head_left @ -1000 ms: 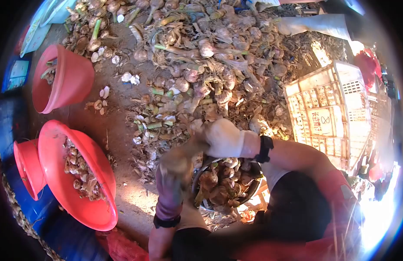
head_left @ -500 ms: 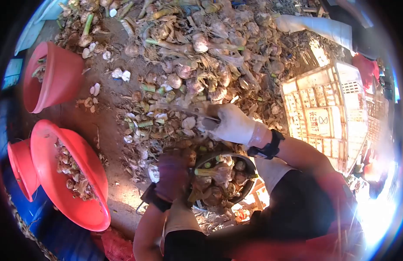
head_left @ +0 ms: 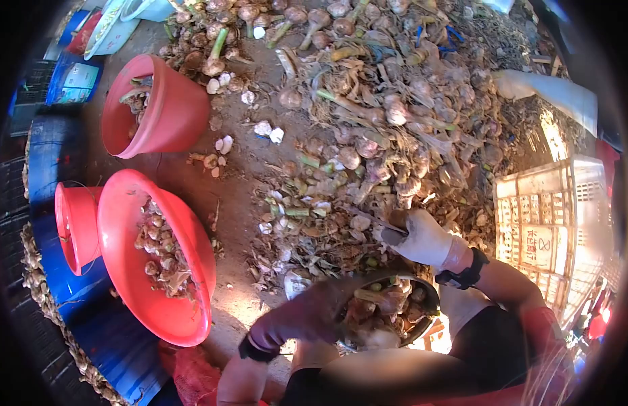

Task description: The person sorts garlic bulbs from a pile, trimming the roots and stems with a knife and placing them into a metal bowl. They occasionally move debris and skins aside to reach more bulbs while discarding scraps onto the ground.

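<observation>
My right hand, in a whitish glove, is closed around a knife whose thin blade points left over the trimmed stalks. Below it, a dark round bucket between my legs holds garlic bulbs with stalk pieces. My left hand, in a dark purple glove, reaches in at the bucket's left side. Motion smears its fingers, so what they hold, if anything, does not show. Garlic cuttings lie on the ground in front of both hands.
A heap of untrimmed garlic spreads ahead. On the left stand a pink bucket, a wide red basin with small bulbs and a smaller red bucket. A white plastic crate stands at right, near another person's pale sleeve.
The view has swung left, moving the scene rightward. My left hand has turned from beside the knife toward the bucket's left rim. My right hand keeps hold of the knife.
</observation>
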Action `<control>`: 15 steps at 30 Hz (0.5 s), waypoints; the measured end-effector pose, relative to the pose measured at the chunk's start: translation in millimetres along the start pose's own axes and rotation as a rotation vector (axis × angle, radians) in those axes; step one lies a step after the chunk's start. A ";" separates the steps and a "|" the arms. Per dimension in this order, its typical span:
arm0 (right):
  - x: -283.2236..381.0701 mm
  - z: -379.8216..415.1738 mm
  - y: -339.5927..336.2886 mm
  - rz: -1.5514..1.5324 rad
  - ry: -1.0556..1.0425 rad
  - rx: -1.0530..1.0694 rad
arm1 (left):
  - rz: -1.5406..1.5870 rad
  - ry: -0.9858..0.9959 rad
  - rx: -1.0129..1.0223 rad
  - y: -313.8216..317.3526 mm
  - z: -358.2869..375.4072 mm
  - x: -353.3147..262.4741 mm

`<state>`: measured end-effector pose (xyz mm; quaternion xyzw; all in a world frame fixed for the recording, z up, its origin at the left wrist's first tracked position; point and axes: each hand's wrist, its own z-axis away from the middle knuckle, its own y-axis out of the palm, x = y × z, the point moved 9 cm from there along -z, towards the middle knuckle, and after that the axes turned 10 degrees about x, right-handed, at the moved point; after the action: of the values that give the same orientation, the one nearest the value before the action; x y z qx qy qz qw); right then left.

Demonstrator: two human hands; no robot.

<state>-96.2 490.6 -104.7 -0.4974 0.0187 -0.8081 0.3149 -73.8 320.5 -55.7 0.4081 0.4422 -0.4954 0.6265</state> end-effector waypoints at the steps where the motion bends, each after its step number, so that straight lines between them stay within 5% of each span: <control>1: -1.4 -3.6 0.5 -0.017 -0.004 0.007 | -0.107 -0.144 -0.114 -25.1 13.0 20.5; 3: -4.6 -8.6 0.4 -0.010 0.053 0.056 | -0.512 -0.734 -0.409 -109.5 41.0 53.7; 5: -11.9 -12.3 1.8 -0.068 0.021 0.053 | -0.947 -0.585 -0.700 -178.3 61.7 49.6; 7: -21.0 -15.2 1.8 -0.143 0.038 0.055 | -0.902 -0.877 -0.854 -253.3 84.0 77.8; 9: -22.2 -18.6 -1.8 -0.115 0.057 0.071 | -1.053 -0.745 -0.878 -305.9 101.8 126.9; 11: -19.2 -19.1 -5.2 -0.211 0.135 0.089 | -1.070 -0.870 -0.691 -326.0 88.4 144.5; 13: -25.8 -20.9 -7.4 -0.204 0.079 0.057 | -1.164 -0.929 -0.677 -356.3 100.7 253.5; 15: -46.3 -20.6 0.7 -0.267 0.032 0.019 | -0.878 -0.998 -0.798 -315.2 80.3 189.8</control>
<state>-98.4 508.6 -152.0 -0.4794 -0.0502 -0.8509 0.2088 -348.8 139.4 -238.5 -0.3324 0.3737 -0.6267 0.5975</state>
